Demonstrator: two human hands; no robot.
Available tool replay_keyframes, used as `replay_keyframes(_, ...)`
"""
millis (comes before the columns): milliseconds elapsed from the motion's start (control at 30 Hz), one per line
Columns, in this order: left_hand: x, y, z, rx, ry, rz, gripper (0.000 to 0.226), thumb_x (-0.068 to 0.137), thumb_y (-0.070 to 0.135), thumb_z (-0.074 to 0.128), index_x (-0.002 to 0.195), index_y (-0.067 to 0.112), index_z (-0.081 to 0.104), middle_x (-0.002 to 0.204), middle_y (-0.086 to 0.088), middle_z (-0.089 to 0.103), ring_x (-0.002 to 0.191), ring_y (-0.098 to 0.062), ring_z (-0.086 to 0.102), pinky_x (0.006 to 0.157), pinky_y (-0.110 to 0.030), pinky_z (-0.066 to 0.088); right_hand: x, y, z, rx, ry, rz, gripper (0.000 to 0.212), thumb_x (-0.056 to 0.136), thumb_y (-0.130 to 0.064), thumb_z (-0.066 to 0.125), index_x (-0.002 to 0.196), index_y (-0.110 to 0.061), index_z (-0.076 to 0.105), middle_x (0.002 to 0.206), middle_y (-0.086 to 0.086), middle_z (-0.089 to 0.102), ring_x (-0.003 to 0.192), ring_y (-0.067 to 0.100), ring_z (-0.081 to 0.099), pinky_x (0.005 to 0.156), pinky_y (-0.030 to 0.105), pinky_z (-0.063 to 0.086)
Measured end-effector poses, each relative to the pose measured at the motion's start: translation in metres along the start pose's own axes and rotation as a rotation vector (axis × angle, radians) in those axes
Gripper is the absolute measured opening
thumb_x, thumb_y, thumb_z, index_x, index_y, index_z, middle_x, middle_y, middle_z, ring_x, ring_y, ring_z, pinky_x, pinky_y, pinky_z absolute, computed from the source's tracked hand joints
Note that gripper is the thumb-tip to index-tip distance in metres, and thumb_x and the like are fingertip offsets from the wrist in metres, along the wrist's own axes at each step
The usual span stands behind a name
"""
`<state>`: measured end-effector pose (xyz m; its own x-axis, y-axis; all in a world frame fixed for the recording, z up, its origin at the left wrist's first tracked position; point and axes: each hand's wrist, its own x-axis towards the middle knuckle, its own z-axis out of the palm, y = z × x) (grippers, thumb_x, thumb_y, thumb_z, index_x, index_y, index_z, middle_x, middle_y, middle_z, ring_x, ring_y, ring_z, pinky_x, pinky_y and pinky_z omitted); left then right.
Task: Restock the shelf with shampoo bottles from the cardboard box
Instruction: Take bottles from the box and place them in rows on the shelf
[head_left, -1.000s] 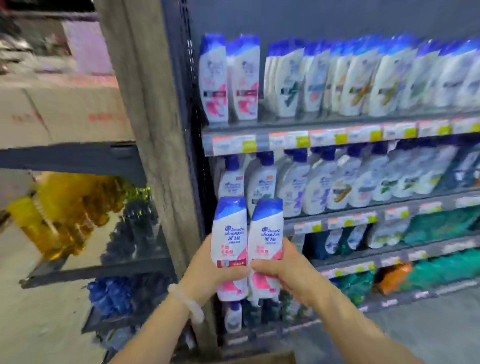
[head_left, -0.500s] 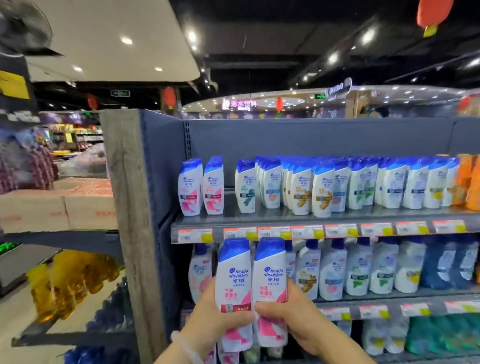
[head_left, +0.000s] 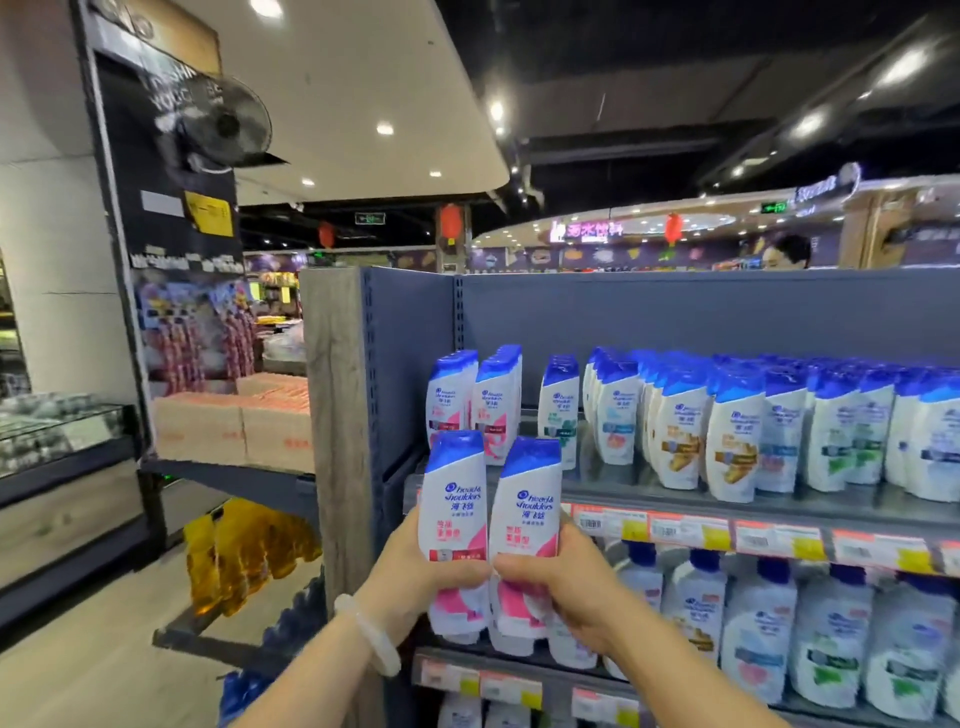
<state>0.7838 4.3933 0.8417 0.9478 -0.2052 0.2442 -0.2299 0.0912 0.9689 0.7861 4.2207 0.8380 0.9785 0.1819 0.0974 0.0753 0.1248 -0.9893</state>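
Observation:
Two white shampoo bottles with blue caps and pink labels are held upright side by side in front of the top shelf (head_left: 675, 506). My left hand (head_left: 415, 582) grips the left bottle (head_left: 454, 514) low down. My right hand (head_left: 566, 587) grips the right bottle (head_left: 527, 525) the same way. Their caps reach the height of two matching pink-label rows (head_left: 475, 400) standing at the shelf's left end. The cardboard box is out of view.
Rows of similar bottles (head_left: 727, 431) fill the top shelf to the right, and pump bottles (head_left: 753, 623) fill the shelf below. A wooden end panel (head_left: 332, 415) borders the shelf on the left. Beyond it stand yellow oil bottles (head_left: 244, 551) and cartons (head_left: 234, 426). A person's head (head_left: 787, 252) shows behind the shelf.
Both hands have lifted the two bottles from the second shelf's height up to the top shelf's front edge. My view has tilted upward, showing the ceiling.

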Motion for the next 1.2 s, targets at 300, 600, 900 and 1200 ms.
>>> replay_keyframes(300,0.073,0.017,-0.032,0.053,0.063,0.088,0.047,0.055,0.002,0.078,0.091,0.031,0.066,0.099,-0.006,0.073,0.09,-0.025,0.07,0.07,-0.036,0.058,0.086,-0.04,0.003,-0.027,-0.02,-0.14,0.042,0.071,0.015,0.066,0.105,-0.006,0.053,0.085,0.006,0.067,0.061,0.006,0.066,0.052,0.018,0.05)
replay_keyframes(600,0.132,0.011,-0.049,0.092,0.251,0.064,0.052,0.052,0.006,0.078,0.099,0.019,0.059,0.089,-0.003,0.073,0.081,-0.018,0.071,0.066,-0.028,0.055,0.187,-0.041,-0.016,-0.003,0.097,-0.205,0.045,0.069,0.007,0.074,0.095,-0.021,0.05,0.091,0.003,0.064,0.08,0.015,0.063,0.064,0.028,0.052)
replay_keyframes(900,0.161,0.0,-0.05,0.149,0.298,0.064,0.045,0.059,0.003,0.078,0.097,0.018,0.059,0.084,0.002,0.073,0.077,-0.014,0.071,0.062,-0.024,0.055,0.229,-0.001,-0.016,-0.108,0.151,-0.267,0.048,0.067,0.002,0.077,0.103,-0.017,0.053,0.103,0.01,0.067,0.092,0.025,0.064,0.085,0.04,0.053)
replay_keyframes(1200,0.183,-0.002,-0.054,0.155,0.373,0.032,0.06,0.062,-0.002,0.08,0.113,0.011,0.05,0.105,-0.011,0.068,0.094,-0.027,0.068,0.082,-0.046,0.056,0.236,0.016,-0.023,-0.305,0.17,-0.148,0.047,0.064,-0.012,0.082,0.101,-0.009,0.053,0.105,0.011,0.066,0.095,0.026,0.063,0.088,0.041,0.052)
